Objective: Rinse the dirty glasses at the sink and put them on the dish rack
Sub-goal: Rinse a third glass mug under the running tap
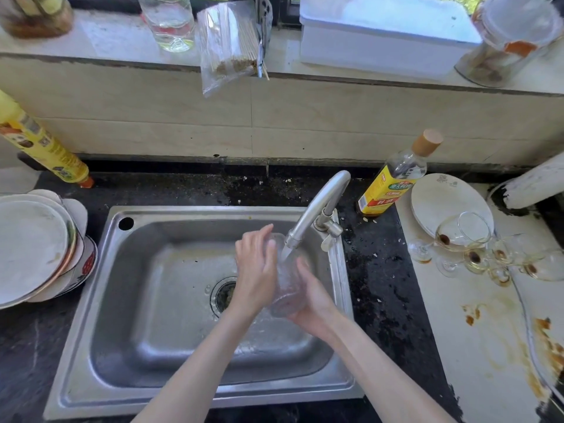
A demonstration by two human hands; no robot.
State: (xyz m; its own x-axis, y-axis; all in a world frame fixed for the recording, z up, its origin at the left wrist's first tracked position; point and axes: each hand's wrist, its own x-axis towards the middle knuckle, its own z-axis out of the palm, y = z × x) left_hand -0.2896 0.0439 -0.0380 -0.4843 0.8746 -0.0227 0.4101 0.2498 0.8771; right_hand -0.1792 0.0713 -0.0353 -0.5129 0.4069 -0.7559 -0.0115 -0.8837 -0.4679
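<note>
A clear drinking glass [287, 288] is held tilted over the steel sink [152, 270], under water running from the tap [317, 206]. My right hand [314, 303] cups the glass from below and grips its lower part. My left hand [256, 267] lies against the glass's left side with fingers nearly straight, reaching toward its rim. Several dirty stemmed glasses [476, 248] with brown dregs lie tipped on the white counter to the right of the sink.
A stack of plates [33, 245] sits left of the sink. A yellow-labelled bottle [393, 178] and a white plate [439, 199] stand right of the tap. Another yellow bottle [39, 141] leans at the far left. Brown stains mark the white counter [488, 331].
</note>
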